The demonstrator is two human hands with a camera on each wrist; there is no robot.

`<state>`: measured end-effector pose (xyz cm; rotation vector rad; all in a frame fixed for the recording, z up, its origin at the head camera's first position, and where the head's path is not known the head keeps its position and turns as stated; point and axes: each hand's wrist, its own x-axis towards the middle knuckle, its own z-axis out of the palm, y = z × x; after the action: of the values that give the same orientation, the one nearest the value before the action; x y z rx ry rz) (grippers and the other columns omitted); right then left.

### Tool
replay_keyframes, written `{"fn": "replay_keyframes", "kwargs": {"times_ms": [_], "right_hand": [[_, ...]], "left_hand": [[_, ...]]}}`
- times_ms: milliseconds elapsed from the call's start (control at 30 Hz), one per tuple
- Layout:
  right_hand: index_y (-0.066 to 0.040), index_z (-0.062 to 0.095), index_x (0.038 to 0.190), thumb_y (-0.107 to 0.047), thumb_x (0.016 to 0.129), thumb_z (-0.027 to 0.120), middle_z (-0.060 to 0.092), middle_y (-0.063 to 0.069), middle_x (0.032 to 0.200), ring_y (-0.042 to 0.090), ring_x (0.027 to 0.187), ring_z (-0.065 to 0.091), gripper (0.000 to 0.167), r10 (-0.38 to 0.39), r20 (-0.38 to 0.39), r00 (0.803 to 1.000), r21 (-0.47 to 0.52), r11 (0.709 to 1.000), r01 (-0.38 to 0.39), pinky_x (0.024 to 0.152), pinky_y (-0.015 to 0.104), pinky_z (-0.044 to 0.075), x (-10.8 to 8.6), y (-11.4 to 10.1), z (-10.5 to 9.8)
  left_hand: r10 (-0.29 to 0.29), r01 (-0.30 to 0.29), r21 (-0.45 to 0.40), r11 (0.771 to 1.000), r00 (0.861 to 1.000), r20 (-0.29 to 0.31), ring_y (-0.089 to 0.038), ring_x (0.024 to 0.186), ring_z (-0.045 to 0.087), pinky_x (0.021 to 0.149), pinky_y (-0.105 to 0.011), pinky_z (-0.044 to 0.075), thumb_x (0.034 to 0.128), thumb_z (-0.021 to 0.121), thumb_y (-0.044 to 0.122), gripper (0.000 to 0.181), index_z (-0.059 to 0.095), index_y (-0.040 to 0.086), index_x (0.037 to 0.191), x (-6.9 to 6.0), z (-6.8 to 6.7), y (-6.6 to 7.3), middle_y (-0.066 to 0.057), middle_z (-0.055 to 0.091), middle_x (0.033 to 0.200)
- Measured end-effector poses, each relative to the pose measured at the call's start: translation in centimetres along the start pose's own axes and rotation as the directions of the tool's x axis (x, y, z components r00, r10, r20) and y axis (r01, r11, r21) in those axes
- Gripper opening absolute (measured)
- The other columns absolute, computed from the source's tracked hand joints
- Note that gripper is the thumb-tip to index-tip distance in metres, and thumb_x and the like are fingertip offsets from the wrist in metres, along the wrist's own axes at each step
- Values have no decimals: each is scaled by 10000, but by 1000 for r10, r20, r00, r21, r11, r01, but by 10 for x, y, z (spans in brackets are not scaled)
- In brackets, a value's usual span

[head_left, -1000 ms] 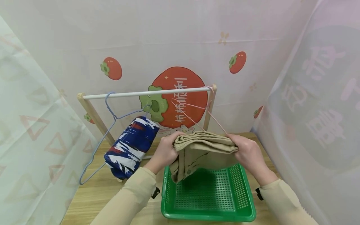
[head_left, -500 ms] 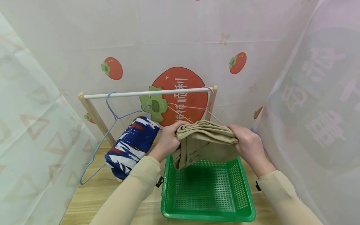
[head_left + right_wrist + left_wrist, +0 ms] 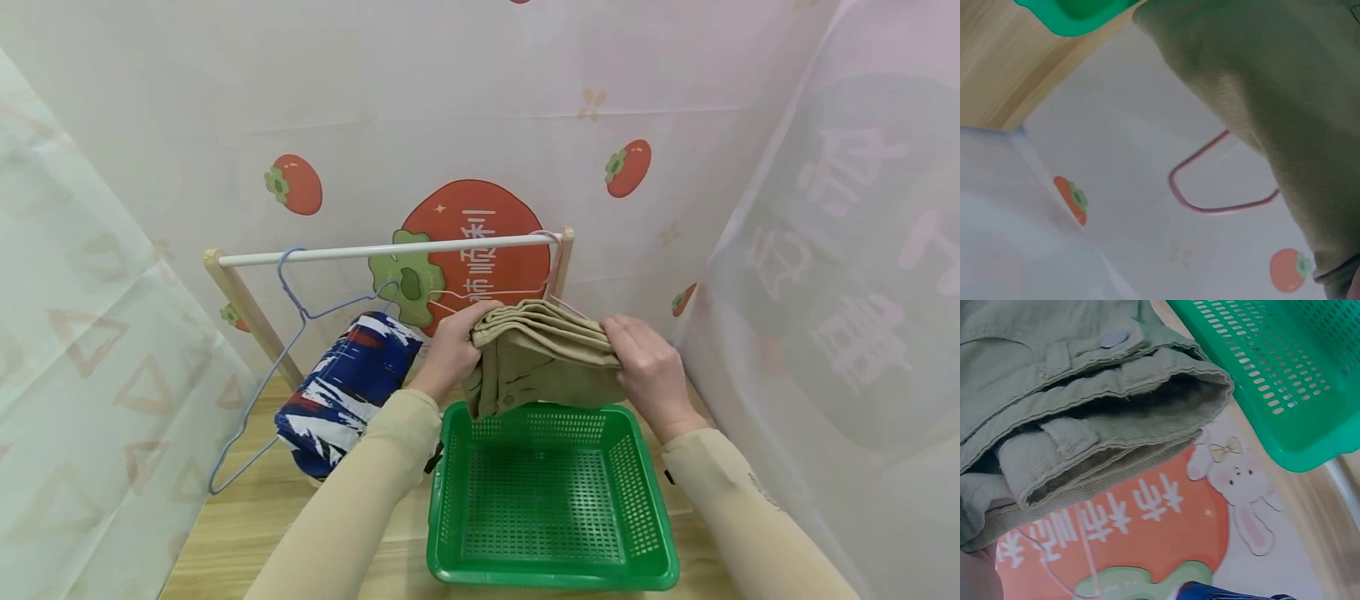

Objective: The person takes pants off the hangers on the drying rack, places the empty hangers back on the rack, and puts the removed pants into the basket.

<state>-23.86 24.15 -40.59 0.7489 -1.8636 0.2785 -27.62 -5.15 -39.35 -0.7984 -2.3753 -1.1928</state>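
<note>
Both hands hold folded khaki trousers [image 3: 558, 375] up over the back of the green basket [image 3: 551, 575]. My left hand [image 3: 452, 350] grips their left edge, and my right hand [image 3: 648, 371] grips the right edge. In the left wrist view, the waistband of the trousers [image 3: 1116, 419] gapes, showing belt loops and a button. Behind the cloth, a pink hanger [image 3: 495, 293] hangs from the white rail [image 3: 397, 248] at its right end. One pink hanger corner [image 3: 1210, 209] sticks out past the trousers in the right wrist view. Whether its bar passes through the cloth is hidden.
On the left of the rail hangs a blue hanger [image 3: 300, 312], with a blue, white and red patterned garment [image 3: 348, 392] over its bar. Wooden posts [image 3: 251, 308] support the rail on the wooden table [image 3: 225, 533]. Printed sheets [image 3: 480, 92] enclose the back and sides.
Both hands have lifted the trousers up and away towards the rail, uncovering more of the basket. The pink hanger's left end has swung left, and its lower part is now behind the trousers.
</note>
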Motion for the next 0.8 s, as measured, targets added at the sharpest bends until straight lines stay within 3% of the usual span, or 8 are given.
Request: {"fn": "replay_keyframes", "kwargs": {"times_ms": [167, 267, 467, 600, 800], "right_hand": [[64, 687, 1115, 283, 800, 506, 716, 212, 1057, 410, 955, 700, 424, -48, -30, 998, 12, 999, 49, 813, 531, 599, -10, 1, 13], [70, 684, 1117, 282, 790, 503, 714, 212, 1055, 407, 956, 700, 430, -79, -17, 997, 17, 997, 79, 850, 526, 595, -17, -1, 16], [58, 699, 1107, 245, 829, 494, 728, 192, 1044, 377, 935, 718, 393, -141, 19, 990, 40, 989, 141, 852, 501, 602, -33, -9, 12], [50, 716, 1079, 172, 888, 418, 742, 182, 1015, 359, 912, 731, 375, -184, 36, 982, 73, 981, 181, 812, 486, 611, -45, -16, 7], [38, 736, 1035, 83, 985, 394, 757, 143, 980, 310, 884, 741, 348, -244, 59, 968, 118, 965, 236, 779, 470, 617, -63, -24, 2]], "left_hand": [[-49, 48, 11, 999, 998, 47, -285, 1307, 589, 1099, -470, 482, 981, 591, -90, 474, 638, 143, 1390, -2, 4, -15, -81, 649, 1382], [-39, 38, 14, 999, 997, 70, -288, 1300, 597, 1094, -470, 487, 977, 602, -90, 466, 642, 134, 1383, -8, 6, -23, -84, 655, 1373], [40, -47, 54, 997, 990, 135, -292, 1235, 643, 1043, -463, 527, 960, 639, -85, 431, 671, 122, 1337, -27, 6, -32, -89, 687, 1318], [98, -115, 79, 990, 976, 196, -277, 1175, 678, 1006, -436, 554, 951, 690, -29, 389, 683, 105, 1316, -43, 8, -36, -84, 715, 1260], [141, -169, 92, 981, 956, 256, -243, 1144, 695, 981, -400, 570, 941, 719, 5, 355, 698, 111, 1280, -66, 12, -40, -61, 732, 1222]]}}
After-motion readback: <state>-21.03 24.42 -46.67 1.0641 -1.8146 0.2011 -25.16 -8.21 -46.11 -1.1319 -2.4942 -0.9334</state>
